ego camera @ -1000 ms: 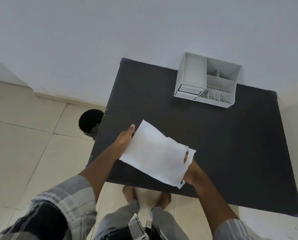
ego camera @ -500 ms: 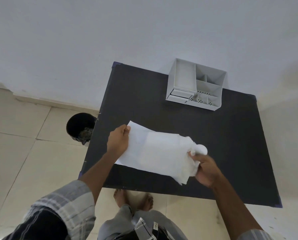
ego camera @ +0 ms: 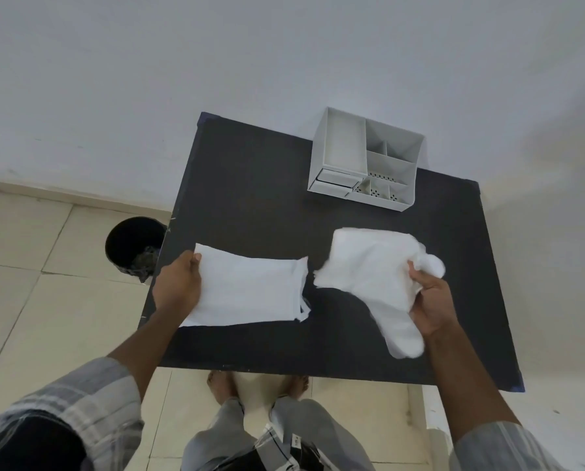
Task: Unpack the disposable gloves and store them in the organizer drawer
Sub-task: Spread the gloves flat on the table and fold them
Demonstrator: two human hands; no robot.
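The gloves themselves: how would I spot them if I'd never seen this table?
On the black table, look in front of the white organizer, toward the right. The gloves are the crumpled white bundle gripped by the right hand, unlike the flat white packet under the left hand.

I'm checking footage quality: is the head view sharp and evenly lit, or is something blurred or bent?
Head view: soft, even light; the white plastic gloves in the right hand look smeared; the black table edges splay from wide-angle distortion; the grey plastic organizer stays sharp.
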